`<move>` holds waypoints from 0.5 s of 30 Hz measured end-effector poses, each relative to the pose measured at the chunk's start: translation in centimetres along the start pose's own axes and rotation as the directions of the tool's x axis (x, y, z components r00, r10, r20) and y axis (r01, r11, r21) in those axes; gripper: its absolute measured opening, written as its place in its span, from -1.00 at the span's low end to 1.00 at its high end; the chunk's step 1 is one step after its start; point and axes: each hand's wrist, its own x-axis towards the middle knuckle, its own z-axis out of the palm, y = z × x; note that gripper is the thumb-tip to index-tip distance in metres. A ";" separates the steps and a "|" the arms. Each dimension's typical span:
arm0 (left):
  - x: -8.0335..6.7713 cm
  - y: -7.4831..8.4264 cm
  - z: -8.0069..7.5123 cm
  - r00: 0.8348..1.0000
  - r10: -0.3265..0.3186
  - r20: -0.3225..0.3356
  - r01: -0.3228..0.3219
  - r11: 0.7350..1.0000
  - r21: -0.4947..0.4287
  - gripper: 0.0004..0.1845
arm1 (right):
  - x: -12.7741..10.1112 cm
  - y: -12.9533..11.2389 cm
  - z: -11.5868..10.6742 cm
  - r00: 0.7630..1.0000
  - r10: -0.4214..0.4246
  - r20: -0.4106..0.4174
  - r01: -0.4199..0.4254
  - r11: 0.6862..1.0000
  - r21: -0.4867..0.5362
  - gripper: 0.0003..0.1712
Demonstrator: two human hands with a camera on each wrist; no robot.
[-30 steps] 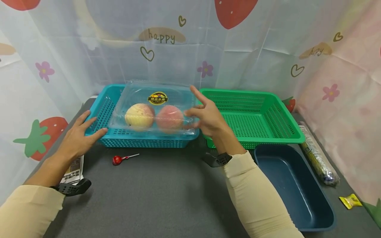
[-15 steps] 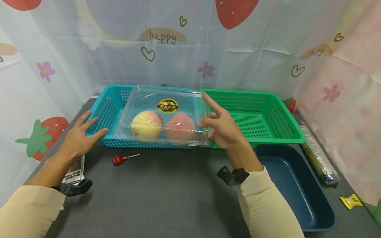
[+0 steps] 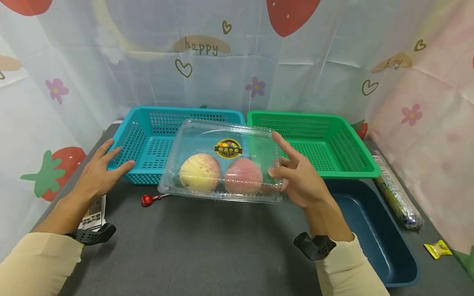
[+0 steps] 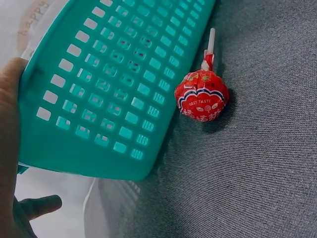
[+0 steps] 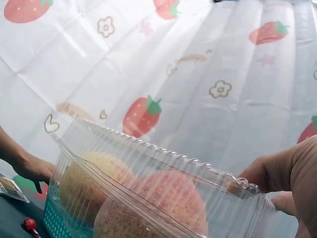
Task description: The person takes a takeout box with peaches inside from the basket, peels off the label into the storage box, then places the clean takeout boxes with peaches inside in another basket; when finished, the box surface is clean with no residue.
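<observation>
Basically clear clamshell, 2 peaches, sticker

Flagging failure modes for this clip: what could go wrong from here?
1. The right hand grips the clear clamshell box at one end only, held clear of the table; it may tilt or slip.
2. The two peaches sit loose inside and could roll.
3. The red lollipop lies near the box's low corner.

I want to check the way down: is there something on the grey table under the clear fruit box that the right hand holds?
Only the red lollipop lies near, under the clear fruit box's left corner; elsewhere the grey table below shows bare.
</observation>
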 end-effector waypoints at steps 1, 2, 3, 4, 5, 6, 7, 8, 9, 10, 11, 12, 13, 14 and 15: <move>0.0 0.0 0.0 1.000 0.002 -0.001 -0.002 1.000 -0.001 -0.18 | -0.4 0.0 -0.1 1.000 0.001 -0.001 -0.001 1.000 -0.005 -0.02; 0.0 0.0 0.1 1.000 0.004 -0.003 -0.004 1.000 0.000 -0.18 | -0.7 0.0 -0.3 1.000 0.003 -0.002 -0.003 1.000 -0.013 -0.02; 0.0 0.0 0.1 1.000 0.004 -0.005 -0.004 1.000 0.000 -0.18 | -1.0 0.0 -0.4 1.000 0.003 -0.003 -0.003 1.000 -0.019 -0.02; 0.0 0.0 0.1 1.000 0.004 -0.006 -0.004 1.000 -0.002 -0.19 | -1.3 0.0 -0.5 1.000 0.006 -0.003 -0.006 1.000 -0.025 -0.01; 0.0 0.0 0.1 1.000 0.004 -0.006 -0.004 1.000 -0.002 -0.19 | -1.7 0.1 -0.5 1.000 0.009 -0.004 -0.009 1.000 -0.028 -0.01; 0.0 0.0 0.1 1.000 0.005 -0.008 -0.005 1.000 -0.002 -0.19 | -2.0 0.2 -0.6 1.000 0.012 -0.002 -0.012 0.999 -0.032 -0.01; 0.0 -0.1 0.1 1.000 0.005 -0.008 -0.005 1.000 -0.002 -0.19 | -2.3 0.2 -0.7 1.000 0.013 0.004 -0.013 0.999 -0.037 -0.01; 0.0 -0.1 0.1 1.000 0.006 -0.007 -0.006 1.000 -0.003 -0.19 | -2.6 0.3 -0.8 1.000 0.016 0.009 -0.016 0.999 -0.035 -0.01; 0.0 -0.2 0.1 1.000 0.007 -0.006 -0.007 1.000 -0.006 -0.19 | -2.9 0.5 -0.9 1.000 0.018 0.016 -0.017 0.999 -0.034 -0.01; -0.1 -0.2 0.1 1.000 0.010 -0.006 -0.010 1.000 -0.009 -0.19 | -3.1 0.6 -1.0 1.000 0.016 0.025 -0.015 0.999 -0.032 -0.01; -0.1 -0.3 0.1 1.000 0.012 -0.006 -0.012 1.000 -0.010 -0.19 | -3.4 0.7 -1.0 0.999 0.013 0.034 -0.012 1.000 -0.027 -0.01; -0.1 -0.3 0.1 1.000 0.014 -0.006 -0.014 1.000 -0.012 -0.19 | -3.6 0.8 -1.1 0.999 0.009 0.044 -0.008 1.000 -0.023 -0.01; -0.1 -0.4 0.1 1.000 0.017 -0.005 -0.017 1.000 -0.014 -0.19 | -3.8 0.8 -1.2 0.999 0.003 0.050 -0.002 1.000 -0.021 -0.01; -0.1 -0.4 0.1 1.000 0.020 -0.004 -0.020 1.000 -0.015 -0.20 | -4.1 0.9 -1.2 0.998 -0.004 0.057 0.005 1.000 -0.017 -0.01; -0.1 -0.4 0.1 1.000 0.023 -0.004 -0.023 1.000 -0.017 -0.20 | -4.4 0.9 -1.3 0.998 -0.012 0.060 0.013 1.000 -0.016 -0.01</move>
